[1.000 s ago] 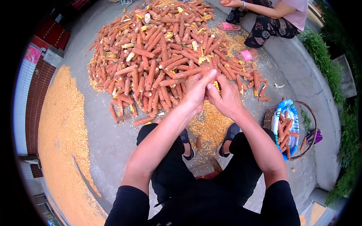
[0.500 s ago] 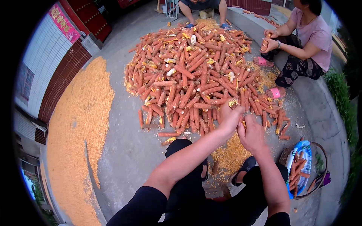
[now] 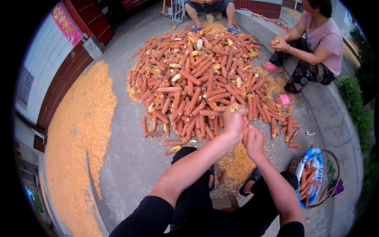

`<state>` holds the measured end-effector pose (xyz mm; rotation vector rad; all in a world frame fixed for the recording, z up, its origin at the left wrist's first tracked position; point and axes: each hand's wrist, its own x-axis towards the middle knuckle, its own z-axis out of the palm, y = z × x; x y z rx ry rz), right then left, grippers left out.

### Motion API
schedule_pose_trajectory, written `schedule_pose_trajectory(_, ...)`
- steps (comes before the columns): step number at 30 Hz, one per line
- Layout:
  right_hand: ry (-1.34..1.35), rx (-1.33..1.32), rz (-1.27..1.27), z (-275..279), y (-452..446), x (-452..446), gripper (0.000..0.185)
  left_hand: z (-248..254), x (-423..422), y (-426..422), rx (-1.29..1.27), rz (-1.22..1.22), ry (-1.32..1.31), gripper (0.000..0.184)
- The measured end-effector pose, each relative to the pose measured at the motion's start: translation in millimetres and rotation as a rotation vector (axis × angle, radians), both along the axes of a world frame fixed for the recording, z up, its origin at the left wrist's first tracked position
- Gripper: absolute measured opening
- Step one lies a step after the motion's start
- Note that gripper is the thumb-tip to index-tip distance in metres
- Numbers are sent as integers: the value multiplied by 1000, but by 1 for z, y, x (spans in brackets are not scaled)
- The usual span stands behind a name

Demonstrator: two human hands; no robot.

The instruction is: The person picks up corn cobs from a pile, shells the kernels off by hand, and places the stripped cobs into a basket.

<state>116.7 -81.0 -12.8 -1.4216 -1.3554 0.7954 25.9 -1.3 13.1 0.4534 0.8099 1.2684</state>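
Concrete (image 3: 130,170) throughout; cob pile (image 3: 189,79) at upper centre. Just right of the frame's centre, curled left hand (image 3: 235,123) around yellow-tipped cob (image 3: 233,108), right hand (image 3: 254,144) around red cob (image 3: 245,134). Probably light, stiff, rough; best gripped mid-length.

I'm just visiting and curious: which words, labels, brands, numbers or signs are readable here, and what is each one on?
No text is readable.
Pink banner on the tiled wall: gold characters, too small and blurred to read.
Dark patterned trousers at right: pale printed motifs; any lettering is too small to read.
Blue-and-white basket liner: printed, no legible words.
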Motion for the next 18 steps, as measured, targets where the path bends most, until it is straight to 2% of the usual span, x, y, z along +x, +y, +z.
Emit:
schedule_pose_trajectory(3, 230, -126, 27, -22, 4, 2, 41, 0, -4, -1, 27, -57, -19, 15)
schedule_pose_trajectory(5, 486, -254, 64, -28, 5, 5, 40, 2, -7, -3, 55, -114, -45, 15)
schedule_pose_trajectory(7, 805, -443, 117, -4, 0, 5, 39, 9, -9, -4, 38, -128, -77, 17)
schedule_pose_trajectory(8, 847, -462, 108, 3, -1, 3, 36, 12, -9, -5, 27, -136, -95, 17)
schedule_pose_trajectory(10, 930, -503, 79, 13, -4, -2, 32, 7, -10, -2, 156, -257, -140, 19)
schedule_pose_trajectory(11, 984, -536, 141, 11, -3, 1, 31, 6, -11, 1, 224, -319, -162, 19)
schedule_pose_trajectory(13, 1090, -604, 268, 7, -3, 9, 28, 6, -11, 7, 237, -289, -212, 20)
schedule_pose_trajectory(16, 1165, -568, 230, 10, 2, 16, 27, 5, -14, 16, 188, -290, -347, 23)
schedule_pose_trajectory(18, 1046, -477, 153, 9, 1, 16, 26, 1, -18, 24, 211, -296, -405, 17)
